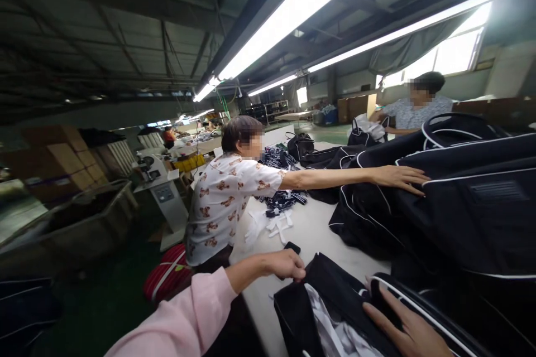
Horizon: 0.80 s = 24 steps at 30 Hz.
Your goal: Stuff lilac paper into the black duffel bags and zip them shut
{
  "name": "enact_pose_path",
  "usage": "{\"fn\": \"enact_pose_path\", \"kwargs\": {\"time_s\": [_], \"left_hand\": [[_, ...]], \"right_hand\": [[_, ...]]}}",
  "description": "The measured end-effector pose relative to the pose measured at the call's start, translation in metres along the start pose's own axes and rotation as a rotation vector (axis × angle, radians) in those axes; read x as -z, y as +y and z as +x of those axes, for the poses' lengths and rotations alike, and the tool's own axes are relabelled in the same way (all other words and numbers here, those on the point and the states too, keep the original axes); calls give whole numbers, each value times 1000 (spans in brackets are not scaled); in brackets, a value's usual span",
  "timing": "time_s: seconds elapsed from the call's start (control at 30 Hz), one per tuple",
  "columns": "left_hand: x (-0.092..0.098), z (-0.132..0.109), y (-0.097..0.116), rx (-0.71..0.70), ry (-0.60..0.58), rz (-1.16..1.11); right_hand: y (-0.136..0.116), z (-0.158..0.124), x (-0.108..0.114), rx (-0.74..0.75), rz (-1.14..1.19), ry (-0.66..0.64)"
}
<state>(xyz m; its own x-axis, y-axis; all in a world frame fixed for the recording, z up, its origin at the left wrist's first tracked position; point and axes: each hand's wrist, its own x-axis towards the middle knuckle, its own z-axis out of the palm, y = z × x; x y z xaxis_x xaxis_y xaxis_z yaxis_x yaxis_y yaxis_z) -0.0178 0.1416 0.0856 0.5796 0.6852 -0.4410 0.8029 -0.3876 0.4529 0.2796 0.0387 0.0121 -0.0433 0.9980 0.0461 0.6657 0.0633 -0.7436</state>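
Head view: our left hand (285, 265), in a pink sleeve, curls over the corner of a soft black fabric bag (322, 304) on the smooth white table (307, 234); we cannot tell whether it is gripping. Glossy white lining (330, 326) spills from the bag. Our right hand (404, 326) lies open, fingers spread beside white piping (396, 294). A co-worker's hand (397, 177) rests on a larger black bag (473, 206).

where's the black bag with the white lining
The black bag lies at bottom centre of the head view on the white table, between the left hand and right hand.
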Motion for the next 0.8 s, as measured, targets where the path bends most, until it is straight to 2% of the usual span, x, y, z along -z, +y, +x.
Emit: {"fn": "enact_pose_path", "kwargs": {"time_s": [0.07,0.17,0.23,0.3,0.37,0.4,0.43,0.47,0.53,0.6,0.7,0.8], "left_hand": [[1,-15,26,-80,-4,-69],[-4,-27,69,-183,-21,-127],[-9,-30,90,-232,-26,-183],[-13,-30,97,-247,-36,-286],[-16,-27,91,-205,-54,-434],[-19,-25,85,-173,-60,-512],[-23,-24,78,-141,-59,-586],[-27,-23,72,-113,-51,-651],[-35,-23,60,-74,-14,-747],[-43,-22,51,-50,44,-803],[-52,-20,47,-37,111,-840],[-58,-16,53,-54,132,-841]], "right_hand": [[-2,-1,3,30,-1,-5],[-15,-6,7,-6,-28,-20],[-28,-16,9,2,-43,42],[-43,-30,11,111,-53,274],[-61,-47,10,248,-67,555],[-70,-56,8,303,-63,643],[-79,-65,4,344,-38,668],[-86,-74,-1,375,5,633],[-96,-88,-15,405,83,479],[-96,-95,-29,417,103,327],[-85,-90,-41,418,81,217],[-74,-77,-46,400,77,139]]}}
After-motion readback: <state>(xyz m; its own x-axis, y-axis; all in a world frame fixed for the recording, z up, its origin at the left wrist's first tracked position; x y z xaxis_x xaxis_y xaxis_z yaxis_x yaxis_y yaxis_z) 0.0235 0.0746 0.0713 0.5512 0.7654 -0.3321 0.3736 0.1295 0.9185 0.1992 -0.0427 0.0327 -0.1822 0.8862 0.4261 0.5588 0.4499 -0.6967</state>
